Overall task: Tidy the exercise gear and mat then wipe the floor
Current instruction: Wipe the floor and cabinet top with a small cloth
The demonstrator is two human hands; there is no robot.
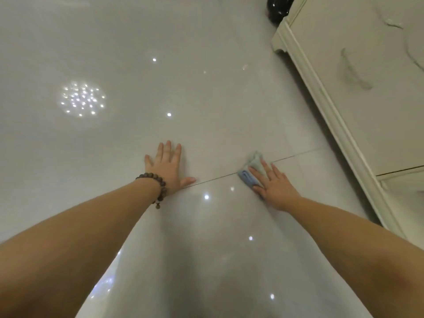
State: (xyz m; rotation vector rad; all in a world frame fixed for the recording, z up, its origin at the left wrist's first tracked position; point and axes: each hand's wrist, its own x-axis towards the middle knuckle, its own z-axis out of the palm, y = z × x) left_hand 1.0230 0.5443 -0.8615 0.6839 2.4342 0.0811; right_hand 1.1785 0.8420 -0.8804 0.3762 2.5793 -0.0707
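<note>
Glossy pale floor tiles [206, 88] mirror ceiling lights as a person wipes on hands and knees. Fingers [267, 167] of the right hand [274, 187] lie straight and slightly spread, pressing flat on a blue-grey cloth [251, 172] that straddles a dark grout line [213, 177]; the fingers grip nothing, they only bear down. The left hand [168, 166], with a beaded bracelet [158, 187] at the wrist, rests palm-down on the tile with fingers splayed, apparently as a brace.

Wiping looks best done with steady palm pressure and overlapping strokes, keeping the cloth folded so it does not bunch under the fingertips, and working along the grout where dirt would likely gather.

To the right, a cream cabinet [367, 99] with a moulded base runs close beside the cloth, limiting sweeps that way. A dark rounded object [276, 8] sits beyond its far corner. Leftward and ahead the floor lies open, with no gear or mat in view.
</note>
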